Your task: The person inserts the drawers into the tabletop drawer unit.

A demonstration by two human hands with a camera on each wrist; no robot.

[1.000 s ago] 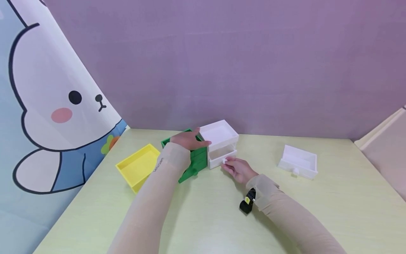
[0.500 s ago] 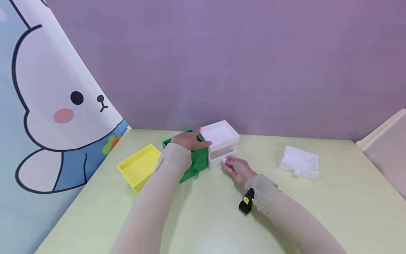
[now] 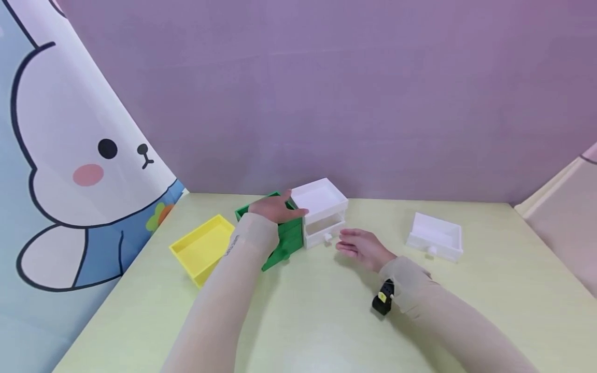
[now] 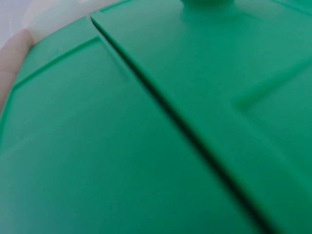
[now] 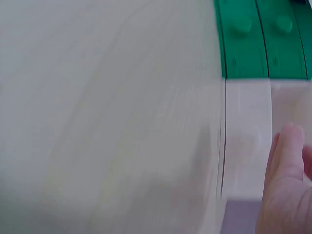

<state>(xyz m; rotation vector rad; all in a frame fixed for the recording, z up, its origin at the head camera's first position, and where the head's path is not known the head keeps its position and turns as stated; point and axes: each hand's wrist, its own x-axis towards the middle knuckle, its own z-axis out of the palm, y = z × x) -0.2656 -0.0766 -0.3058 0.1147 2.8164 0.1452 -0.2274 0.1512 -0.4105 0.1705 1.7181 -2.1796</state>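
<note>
A white mini drawer cabinet (image 3: 319,199) stands against a green drawer cabinet (image 3: 293,235). Its upper slot is an open gap, while a white drawer (image 3: 316,240) with a round knob (image 3: 328,238) sits in the lower slot. My left hand (image 3: 272,209) rests over the green cabinet, thumb and a finger stretched to the white cabinet's left edge. In the left wrist view a fingertip (image 4: 13,56) touches the edge of the green fronts (image 4: 68,126). Just right of the knob, my right hand (image 3: 366,248) hovers with straight fingers, holding nothing.
A loose white drawer (image 3: 436,237) with a knob lies on the table (image 3: 326,321) at the right. To the left is a yellow tray (image 3: 203,248), partly behind my left forearm. A purple backdrop (image 3: 326,103) rises behind the cabinets.
My right hand has let go of the lower drawer's knob and moved a little to the right, its fingers straightening. The left hand keeps its place on the cabinets.
</note>
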